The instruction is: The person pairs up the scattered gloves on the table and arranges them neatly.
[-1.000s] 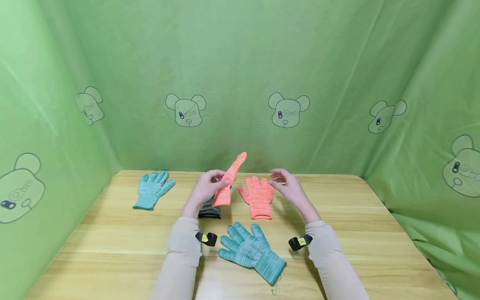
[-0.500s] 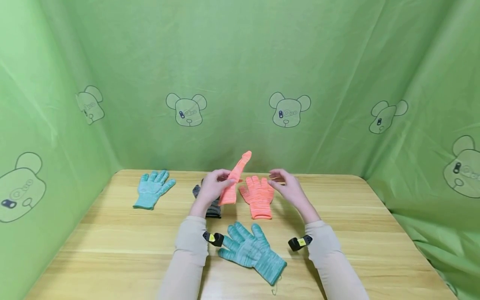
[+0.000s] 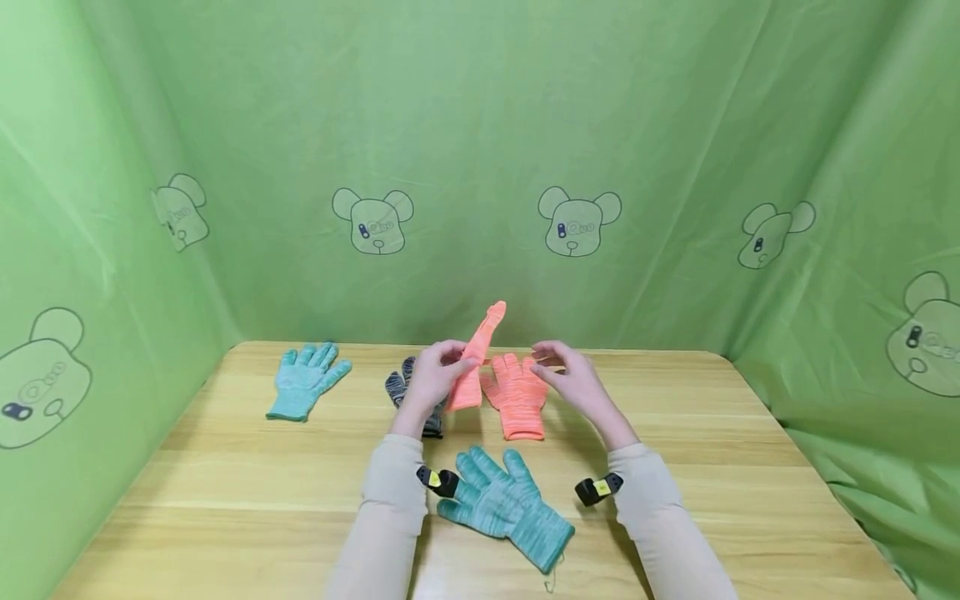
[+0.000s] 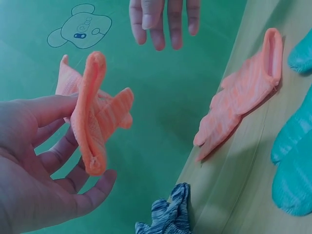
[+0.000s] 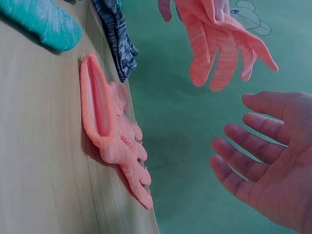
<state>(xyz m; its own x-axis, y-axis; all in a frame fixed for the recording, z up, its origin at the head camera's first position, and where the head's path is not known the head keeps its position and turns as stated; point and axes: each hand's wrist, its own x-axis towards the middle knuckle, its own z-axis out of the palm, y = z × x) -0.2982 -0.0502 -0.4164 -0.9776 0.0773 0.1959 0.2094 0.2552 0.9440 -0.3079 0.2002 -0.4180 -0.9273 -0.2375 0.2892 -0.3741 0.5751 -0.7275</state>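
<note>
My left hand (image 3: 437, 379) pinches an orange knit glove (image 3: 477, 358) between thumb and fingers, above the table. In the left wrist view the held glove (image 4: 90, 126) shows its cuff edge-on toward the camera. A second orange glove (image 3: 521, 400) lies on the table just right of the held one, its fingers toward the back. My right hand (image 3: 573, 379) hovers beside that second glove, apart from it in the right wrist view, with relaxed fingers and nothing in them. Partly behind my left hand lies a dark striped glove (image 3: 397, 387).
One teal glove (image 3: 510, 508) lies near the front between my forearms, with a loose thread at its cuff. Another teal glove (image 3: 302, 383) is at the back left. A green curtain (image 3: 480, 167) rises behind the wooden table (image 3: 225, 492).
My left hand has moved right with the held orange glove, uncovering more of the dark striped glove. My right hand has stayed nearly still, shifting slightly left.
</note>
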